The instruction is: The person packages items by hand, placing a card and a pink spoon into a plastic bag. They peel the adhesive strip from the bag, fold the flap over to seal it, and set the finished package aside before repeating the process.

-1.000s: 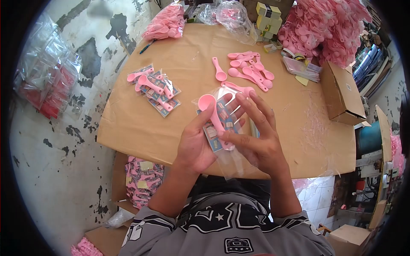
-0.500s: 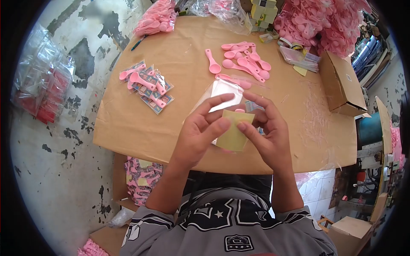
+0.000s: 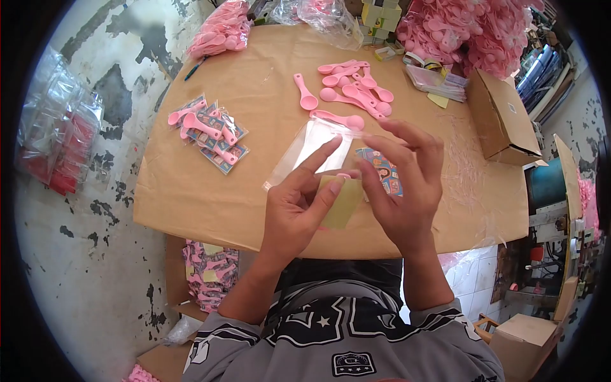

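My left hand (image 3: 294, 207) is closed, pinching a yellow-green slip of paper (image 3: 342, 204) between thumb and fingers. A pink measuring spoon (image 3: 344, 176) shows just past the slip's top edge; the rest of it is hidden. My right hand (image 3: 410, 181) is beside the slip with thumb and fingers apart, and I see nothing held in it. Under my fingers lie clear plastic bags (image 3: 310, 149) over something white. A colourful printed card (image 3: 385, 172) rests partly behind my right hand. One pink spoon (image 3: 340, 120) touches the bags' far edge.
Several loose pink spoons (image 3: 356, 89) lie farther back. At the left is a pile of packed spoons with cards (image 3: 210, 134). A cardboard box (image 3: 503, 121) and a large bag of pink spoons (image 3: 458, 32) stand at the right. A pen (image 3: 195, 68) lies near the left edge.
My right hand has let go of the yellow-green slip and moved off to the right, its fingers spreading. The left hand keeps the slip, and the printed card is more exposed.
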Demonstrator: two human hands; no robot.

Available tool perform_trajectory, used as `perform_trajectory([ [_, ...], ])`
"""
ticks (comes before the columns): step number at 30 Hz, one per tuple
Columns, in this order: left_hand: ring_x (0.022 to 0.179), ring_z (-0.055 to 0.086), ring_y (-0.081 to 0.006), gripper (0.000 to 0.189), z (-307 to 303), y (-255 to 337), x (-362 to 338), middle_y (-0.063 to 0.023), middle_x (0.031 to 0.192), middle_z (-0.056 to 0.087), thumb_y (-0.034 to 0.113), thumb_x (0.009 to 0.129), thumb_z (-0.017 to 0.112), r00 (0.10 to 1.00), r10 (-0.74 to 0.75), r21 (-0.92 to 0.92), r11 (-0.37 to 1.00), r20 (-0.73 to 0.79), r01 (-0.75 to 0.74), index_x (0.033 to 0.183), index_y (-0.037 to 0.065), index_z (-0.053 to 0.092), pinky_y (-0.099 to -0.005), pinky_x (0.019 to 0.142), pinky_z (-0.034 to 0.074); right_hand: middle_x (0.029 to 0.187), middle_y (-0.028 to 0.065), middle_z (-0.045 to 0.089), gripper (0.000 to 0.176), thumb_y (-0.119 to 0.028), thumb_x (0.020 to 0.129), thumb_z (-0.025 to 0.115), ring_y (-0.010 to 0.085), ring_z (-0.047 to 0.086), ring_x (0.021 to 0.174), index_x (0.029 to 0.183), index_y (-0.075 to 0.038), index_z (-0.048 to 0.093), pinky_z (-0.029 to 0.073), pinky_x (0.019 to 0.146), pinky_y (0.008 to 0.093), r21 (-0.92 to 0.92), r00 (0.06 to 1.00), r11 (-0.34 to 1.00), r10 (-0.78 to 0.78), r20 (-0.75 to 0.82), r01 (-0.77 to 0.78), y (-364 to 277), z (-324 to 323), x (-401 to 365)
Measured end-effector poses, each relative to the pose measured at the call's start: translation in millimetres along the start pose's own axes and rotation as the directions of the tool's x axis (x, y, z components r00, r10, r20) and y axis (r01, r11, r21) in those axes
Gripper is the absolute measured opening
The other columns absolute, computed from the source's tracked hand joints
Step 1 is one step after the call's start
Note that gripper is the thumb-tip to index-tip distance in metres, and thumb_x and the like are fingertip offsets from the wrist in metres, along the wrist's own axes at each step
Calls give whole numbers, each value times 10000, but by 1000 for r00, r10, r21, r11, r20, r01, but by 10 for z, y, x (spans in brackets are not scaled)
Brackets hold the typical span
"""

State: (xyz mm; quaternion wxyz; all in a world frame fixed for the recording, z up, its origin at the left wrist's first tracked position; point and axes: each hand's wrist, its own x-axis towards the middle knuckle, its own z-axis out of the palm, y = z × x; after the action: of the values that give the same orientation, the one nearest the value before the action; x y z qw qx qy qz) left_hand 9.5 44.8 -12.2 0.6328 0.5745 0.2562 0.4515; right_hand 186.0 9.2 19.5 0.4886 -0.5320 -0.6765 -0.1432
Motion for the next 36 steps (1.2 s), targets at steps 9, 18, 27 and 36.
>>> perform_trajectory([
  [9, 737, 494, 35, 561, -59, 53, -43, -73, 1119, 770, -37, 1007, 621, 995, 30, 219, 974, 91, -49, 1546, 12, 475, -161, 629, 374, 1253, 100, 660, 300, -13, 759, 798, 299, 593, 1068, 1054, -56, 759, 491, 879, 409, -39, 999, 999, -38, 17, 38, -75, 54, 80],
  [18, 759, 544, 18, 534, -40, 6, -33, -88, 1090, 786, -26, 1011, 613, 985, 88, 219, 968, 150, -120, 1529, -18, 485, -169, 643, 406, 1123, 53, 703, 268, -8, 726, 790, 259, 620, 998, 985, -55, 739, 463, 834, 389, -74, 996, 993, -89, 6, 90, 21, 22, 73],
  [27, 902, 678, -39, 602, -43, 29, -65, -147, 1081, 787, 32, 1012, 647, 979, -4, 190, 981, 204, -36, 1567, -10, 419, -134, 667, 422, 1081, 117, 702, 196, 57, 805, 726, 273, 671, 982, 980, -32, 719, 510, 912, 369, 192, 957, 965, 215, -195, -178, 245, -129, 90],
  [36, 961, 636, -28, 537, -19, 60, -30, -81, 1107, 766, 45, 1057, 587, 989, -41, 63, 997, 140, 32, 1573, 38, 437, -168, 750, 487, 1220, 108, 676, 266, -32, 782, 791, 316, 619, 1111, 1040, -79, 750, 501, 933, 424, 34, 1000, 999, -28, 16, 27, 103, -156, 56],
])
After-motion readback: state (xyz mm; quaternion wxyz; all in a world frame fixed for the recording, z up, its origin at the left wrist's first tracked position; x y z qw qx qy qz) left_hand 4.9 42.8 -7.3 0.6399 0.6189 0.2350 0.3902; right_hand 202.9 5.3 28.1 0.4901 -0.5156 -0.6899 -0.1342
